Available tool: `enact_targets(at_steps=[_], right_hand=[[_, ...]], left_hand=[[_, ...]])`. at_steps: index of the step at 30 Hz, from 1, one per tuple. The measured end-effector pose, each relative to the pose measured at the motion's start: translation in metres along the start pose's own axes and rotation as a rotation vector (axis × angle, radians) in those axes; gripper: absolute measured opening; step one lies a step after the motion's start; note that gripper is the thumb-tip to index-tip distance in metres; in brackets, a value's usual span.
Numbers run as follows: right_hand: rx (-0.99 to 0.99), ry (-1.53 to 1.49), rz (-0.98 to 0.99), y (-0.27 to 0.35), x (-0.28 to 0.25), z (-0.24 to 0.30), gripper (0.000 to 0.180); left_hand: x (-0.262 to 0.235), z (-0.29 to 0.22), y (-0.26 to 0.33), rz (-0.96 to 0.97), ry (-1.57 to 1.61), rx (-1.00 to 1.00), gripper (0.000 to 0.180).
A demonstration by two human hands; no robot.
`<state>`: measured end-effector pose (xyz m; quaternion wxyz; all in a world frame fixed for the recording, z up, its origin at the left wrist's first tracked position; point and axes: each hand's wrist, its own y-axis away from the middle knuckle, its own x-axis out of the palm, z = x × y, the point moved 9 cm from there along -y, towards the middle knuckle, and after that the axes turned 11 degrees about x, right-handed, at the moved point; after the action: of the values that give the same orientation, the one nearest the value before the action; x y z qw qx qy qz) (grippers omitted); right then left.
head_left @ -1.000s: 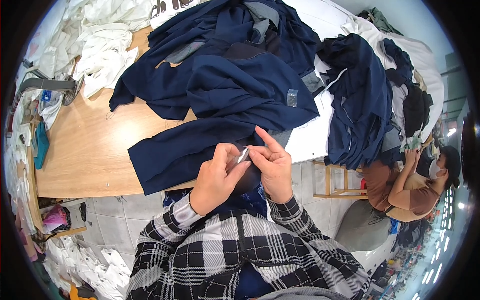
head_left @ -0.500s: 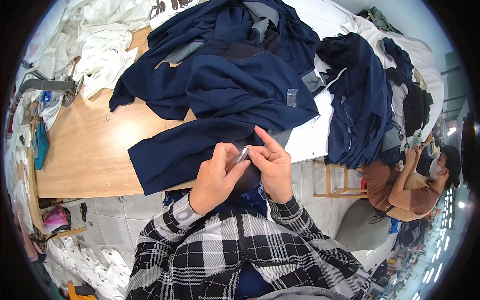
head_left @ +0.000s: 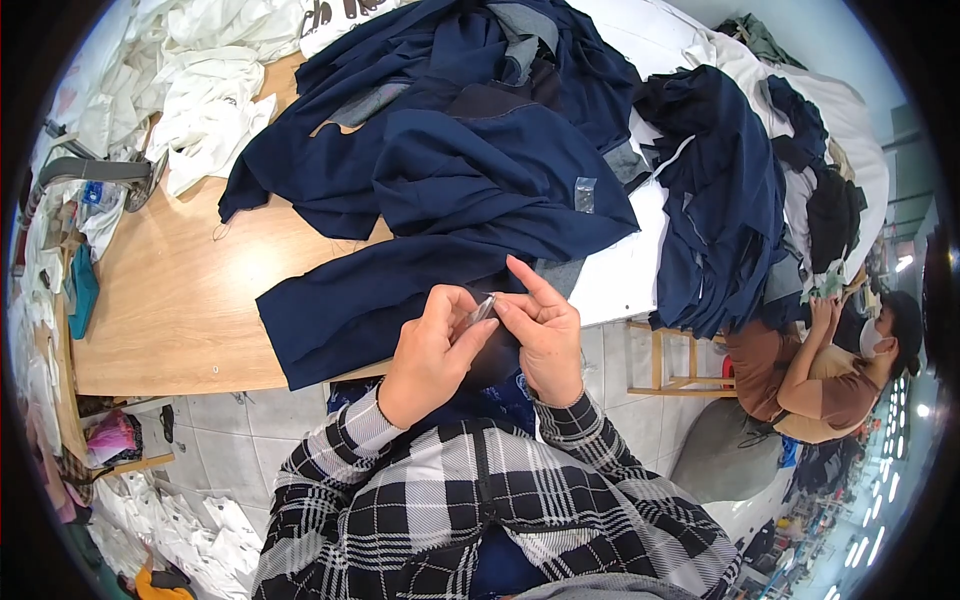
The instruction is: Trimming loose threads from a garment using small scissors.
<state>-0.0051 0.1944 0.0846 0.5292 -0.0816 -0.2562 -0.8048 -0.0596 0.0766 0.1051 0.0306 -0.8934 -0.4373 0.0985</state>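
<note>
Between my hands is a small, shiny piece of clear plastic (head_left: 483, 310); its exact kind is too small to tell. My left hand (head_left: 428, 352) pinches it between thumb and forefinger. At its right edge, my right hand (head_left: 548, 342) presses thumb and fingertips together, while the forefinger stretches up and away. Just beyond lies a navy garment (head_left: 350, 295), its long flat part reaching the table's near edge. A clear strip (head_left: 585, 196) sits on the right side of the same navy cloth pile.
Light wood covers the table (head_left: 160, 310) at left. White garments (head_left: 210, 110) are heaped at its far left, and another navy pile (head_left: 715, 190) hangs over the right edge. A masked person (head_left: 820, 380) sits at right beside a wooden stool (head_left: 675, 375). More white cloth (head_left: 180, 525) lies lower left.
My right hand has shifted very slightly left and the plastic's tilt has changed a little between my fingers. The garments stay where they were.
</note>
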Motion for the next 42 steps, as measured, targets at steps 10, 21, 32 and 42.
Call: enact_targets(at_steps=[10,21,32,42], right_hand=[[0.016,-0.015,-0.011,-0.002,-0.004,-0.003,0.047],[0.037,0.032,-0.029,-0.003,-0.006,-0.005,0.046],[0.046,-0.039,-0.03,-0.004,-0.009,-0.004,0.044],[0.023,-0.01,-0.05,-0.003,-0.009,-0.003,0.044]], left_hand=[[0.001,0.006,0.001,0.03,0.025,-0.018,0.025],[0.0,0.006,0.002,0.024,-0.006,-0.01,0.027],[-0.002,-0.009,0.002,0.023,-0.174,0.117,0.027],[-0.001,-0.007,0.002,0.023,-0.172,0.102,0.027]])
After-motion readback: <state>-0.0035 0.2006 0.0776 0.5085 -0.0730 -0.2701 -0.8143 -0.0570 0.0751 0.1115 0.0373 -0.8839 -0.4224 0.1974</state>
